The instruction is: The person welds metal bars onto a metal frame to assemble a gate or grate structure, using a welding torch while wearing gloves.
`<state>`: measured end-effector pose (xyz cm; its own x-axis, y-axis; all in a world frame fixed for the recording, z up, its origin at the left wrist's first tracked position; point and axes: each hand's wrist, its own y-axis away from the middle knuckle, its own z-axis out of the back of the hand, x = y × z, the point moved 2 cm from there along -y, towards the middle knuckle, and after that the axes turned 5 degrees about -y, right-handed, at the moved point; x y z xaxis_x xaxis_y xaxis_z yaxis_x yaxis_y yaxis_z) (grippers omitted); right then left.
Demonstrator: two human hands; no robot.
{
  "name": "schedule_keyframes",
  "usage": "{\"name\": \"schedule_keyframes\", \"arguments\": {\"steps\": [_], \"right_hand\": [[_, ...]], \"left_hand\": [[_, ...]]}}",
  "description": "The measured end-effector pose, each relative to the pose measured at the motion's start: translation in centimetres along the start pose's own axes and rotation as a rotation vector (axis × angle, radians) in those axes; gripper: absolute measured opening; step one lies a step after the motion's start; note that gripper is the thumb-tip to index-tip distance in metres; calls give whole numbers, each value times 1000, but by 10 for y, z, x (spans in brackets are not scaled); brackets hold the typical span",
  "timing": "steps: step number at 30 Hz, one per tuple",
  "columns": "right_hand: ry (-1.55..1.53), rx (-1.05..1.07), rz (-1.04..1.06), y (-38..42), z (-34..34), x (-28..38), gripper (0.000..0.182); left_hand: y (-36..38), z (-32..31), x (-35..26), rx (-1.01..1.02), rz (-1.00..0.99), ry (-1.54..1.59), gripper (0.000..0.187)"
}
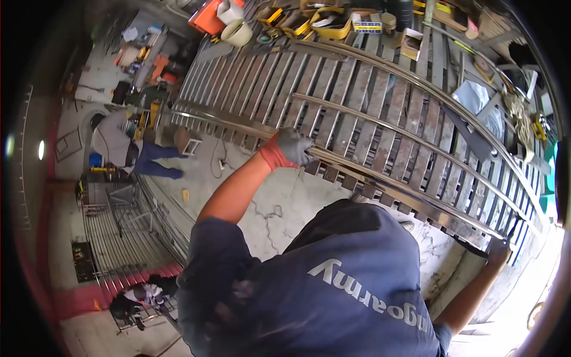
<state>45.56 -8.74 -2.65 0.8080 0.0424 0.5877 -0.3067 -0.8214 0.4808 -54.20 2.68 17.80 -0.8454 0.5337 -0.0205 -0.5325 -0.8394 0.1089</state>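
My left hand (291, 149), in a grey glove with a red cuff, is wrapped round the near metal tube (363, 171) of a long, shiny frame. The frame lies across a slatted metal bench (333, 119), with a second tube (389, 123) and a curved outer tube (410, 76) farther across. At the right end of the near tube is my right hand (498, 250), closed, with a thin dark thing beside its fingers that is too small to tell.
Yellow bins (331, 24), small boxes and tools line the bench's far edge. Clear plastic (476, 101) and cords lie at the right. Another person (128, 143) bends over at the left, near a metal rack (122, 238). A cable (267, 223) lies on the floor.
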Motion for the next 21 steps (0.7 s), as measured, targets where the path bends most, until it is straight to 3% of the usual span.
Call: {"name": "schedule_keyframes", "arguments": {"steps": [2,3,4,6,7,11,12,14,17,19,21], "right_hand": [[63,285,-113,2,40,-1,41],[60,16,-95,9,44,-5,42],[70,55,-77,1,62,-4,40],[282,-370,32,67,-37,-44,39],[226,-429,-7,79,-51,-54,36],[256,-356,-117,104,-76,-95,33],[195,-424,-137,107,-86,-105,31],[229,-295,-111,97,-91,-126,28],[271,-192,-117,81,-127,-151,24],[343,-294,-100,59,-137,-166,23],[492,-245,-74,38,-142,-175,24]], "left_hand": [[2,-23,21,-70,-62,-6,22],[4,-38,34,-84,-95,-8,17],[7,-48,47,-102,-86,4,17],[17,-62,68,-131,-64,23,19],[21,-44,67,-87,-6,43,18],[33,-65,109,-106,1,23,13],[33,-69,118,-81,13,-3,11],[31,-80,143,-32,42,-69,9],[23,-100,177,-158,68,-258,11],[11,-98,185,4,169,-346,13],[-1,-101,197,110,216,-414,14]]}}
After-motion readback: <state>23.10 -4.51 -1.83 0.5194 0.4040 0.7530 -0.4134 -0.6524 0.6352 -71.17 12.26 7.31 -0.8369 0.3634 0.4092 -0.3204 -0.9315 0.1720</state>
